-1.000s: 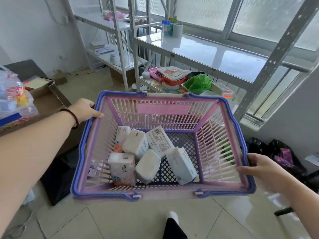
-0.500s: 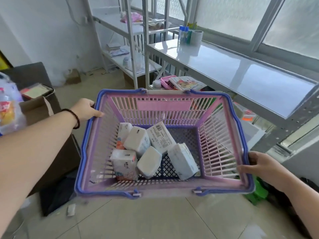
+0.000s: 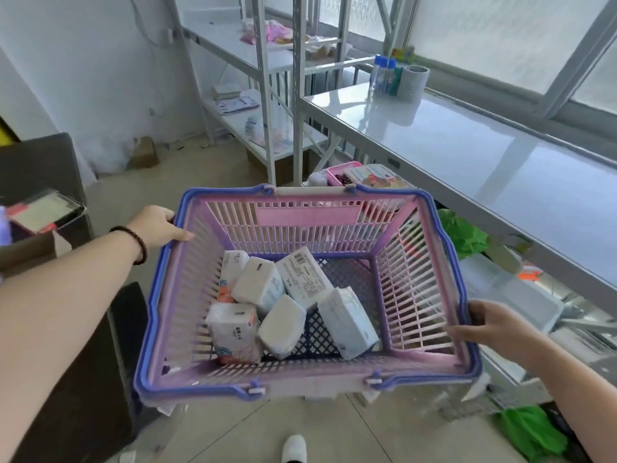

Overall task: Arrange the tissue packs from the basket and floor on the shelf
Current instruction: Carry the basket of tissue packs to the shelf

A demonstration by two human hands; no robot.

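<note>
Basket (image 3: 213, 295) pink, blue-rimmed, held off floor beside shelf (image 3: 467, 155) | left hand (image 3: 157, 225) gripping basket's left rim | right hand (image 3: 494, 325) gripping its right rim | six tissue packs (image 3: 287, 295) heaped inside basket, toward its left

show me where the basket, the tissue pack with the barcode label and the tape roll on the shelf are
basket (image 3: 253, 384): head view, near blue rim
tissue pack with the barcode label (image 3: 305, 279): head view, middle of printed face
tape roll (image 3: 415, 80): head view, outer side wall
</note>
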